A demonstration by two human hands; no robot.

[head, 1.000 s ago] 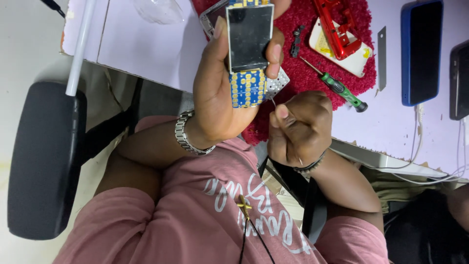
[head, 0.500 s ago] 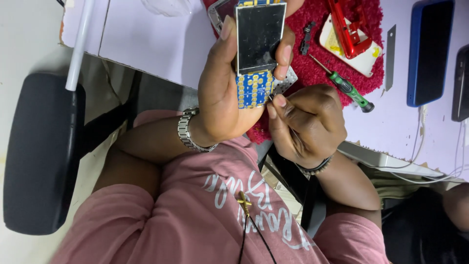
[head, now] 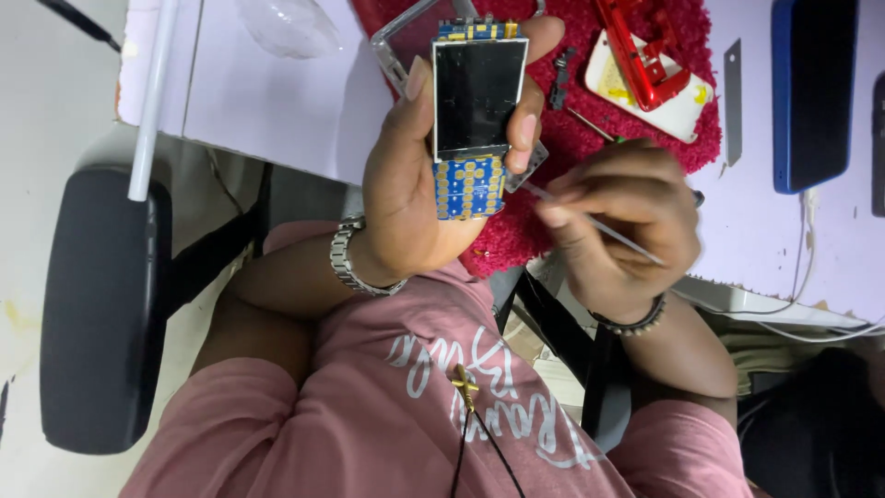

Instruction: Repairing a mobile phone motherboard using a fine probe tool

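While the left hand (head: 410,198) fingers (head: 525,124) clamp the bare phone board (head: 475,115), the right hand (head: 622,221) fingers pinch a thin metal tool (head: 636,244).

Pink shirt (head: 369,406), white script; metal watch (head: 348,258); beaded bracelet (head: 636,323); cross pendant (head: 464,385).

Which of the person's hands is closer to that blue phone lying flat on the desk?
Right. The right hand, gripping a thin metal tool, sits just beside the blue phone. The left hand is farther off, holding up a bare phone circuit board.
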